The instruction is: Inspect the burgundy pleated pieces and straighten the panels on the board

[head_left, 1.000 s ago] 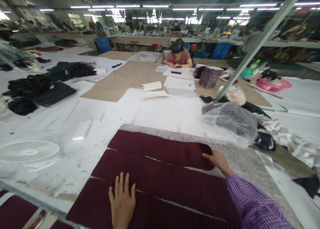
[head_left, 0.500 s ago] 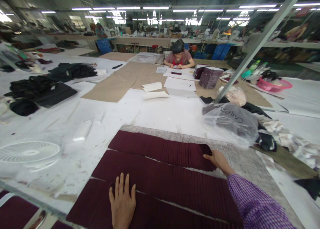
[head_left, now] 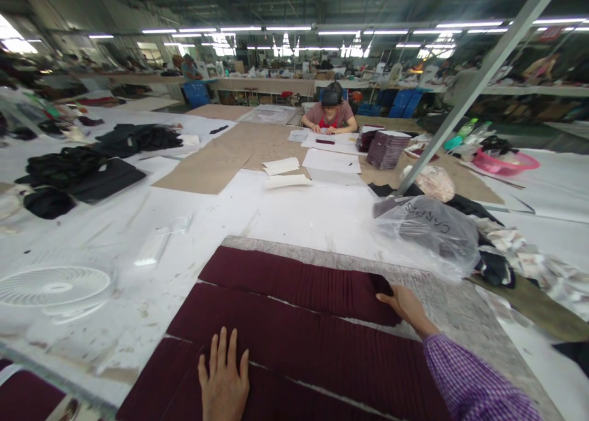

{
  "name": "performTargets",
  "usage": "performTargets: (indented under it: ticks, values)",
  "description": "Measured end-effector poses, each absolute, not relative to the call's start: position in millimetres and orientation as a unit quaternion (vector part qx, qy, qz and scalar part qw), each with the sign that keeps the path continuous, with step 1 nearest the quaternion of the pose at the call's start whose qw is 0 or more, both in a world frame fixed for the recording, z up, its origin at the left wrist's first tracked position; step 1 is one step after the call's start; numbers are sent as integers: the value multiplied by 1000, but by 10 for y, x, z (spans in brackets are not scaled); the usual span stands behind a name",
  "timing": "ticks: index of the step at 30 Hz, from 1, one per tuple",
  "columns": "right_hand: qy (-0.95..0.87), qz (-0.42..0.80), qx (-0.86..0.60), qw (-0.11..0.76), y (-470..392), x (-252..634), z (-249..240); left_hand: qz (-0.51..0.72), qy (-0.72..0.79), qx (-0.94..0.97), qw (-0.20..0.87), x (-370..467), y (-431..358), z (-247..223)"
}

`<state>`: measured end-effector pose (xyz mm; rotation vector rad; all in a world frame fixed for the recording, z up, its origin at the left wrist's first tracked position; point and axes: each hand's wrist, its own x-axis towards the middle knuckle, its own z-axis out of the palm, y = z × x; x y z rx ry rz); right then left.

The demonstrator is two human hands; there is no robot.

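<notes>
Seen from above, two bare hands work over three rows of overlapping maroon fabric pieces, laid side by side on a scuffed grey board (head_left: 432, 292) on a white-covered table (head_left: 262, 215). The left hand (head_left: 224, 375) lies flat, palm down, fingers slightly apart, its palm on the near row (head_left: 154, 372) and its fingertips across the narrow gap on the middle row (head_left: 294, 329). The right hand (head_left: 407, 306), below a purple checked sleeve (head_left: 473, 378), is at the right end of the far row (head_left: 285, 281), its thumb over the end piece (the other fingers are mostly hidden, so whether it grips cannot be told). A white fan (head_left: 55, 286) stands to the left, and a clear plastic bag (head_left: 427, 231) marked with black letters sits beyond the board on the right, near a slanting metal pole (head_left: 478, 92). Across the table, another person (head_left: 329, 113) bends over white paper, both hands on it, beside a stack of maroon pieces (head_left: 387, 151). Farther right is a pink basin (head_left: 506, 163)
</notes>
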<state>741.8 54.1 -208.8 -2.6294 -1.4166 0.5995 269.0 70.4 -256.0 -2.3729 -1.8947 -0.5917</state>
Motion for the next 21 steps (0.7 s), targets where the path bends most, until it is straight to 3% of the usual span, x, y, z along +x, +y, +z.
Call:
performTargets:
  ticks: [21]
  values:
    - [-521, -32, -847, 104, 379, 7224, -2168, -196, -608, -769, 7, 2703, 694, -2483]
